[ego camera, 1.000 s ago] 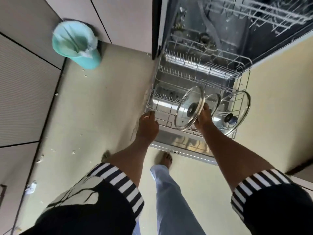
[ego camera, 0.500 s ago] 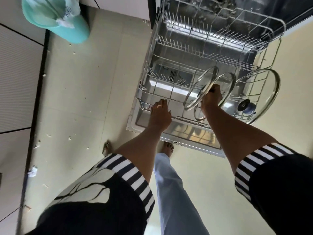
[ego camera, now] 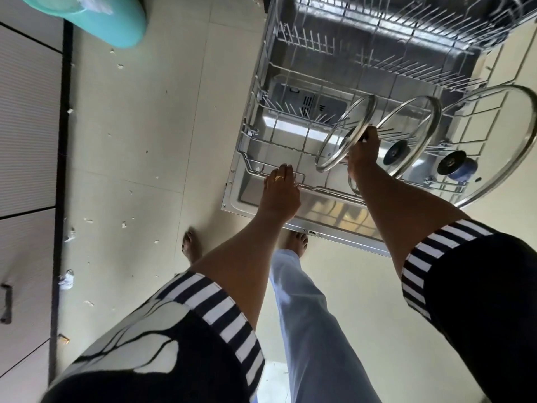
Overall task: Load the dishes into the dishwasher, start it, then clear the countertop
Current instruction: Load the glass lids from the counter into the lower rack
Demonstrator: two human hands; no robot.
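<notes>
Kitchen floor (ego camera: 145, 141) below; right grip (ego camera: 363, 154) clamps glass lid (ego camera: 343, 132) upright, likely to slot it into the lower rack (ego camera: 252, 162); left grip (ego camera: 280, 190) steadies its rail, closure unclear.

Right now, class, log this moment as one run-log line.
step: loading lids | left hand: on lower rack front rail | right hand: grips leftmost glass lid by knob | middle lid, right lid: standing in rack

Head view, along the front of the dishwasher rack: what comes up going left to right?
Left hand on the rack → small lid → middle lid → big lid.
</notes>
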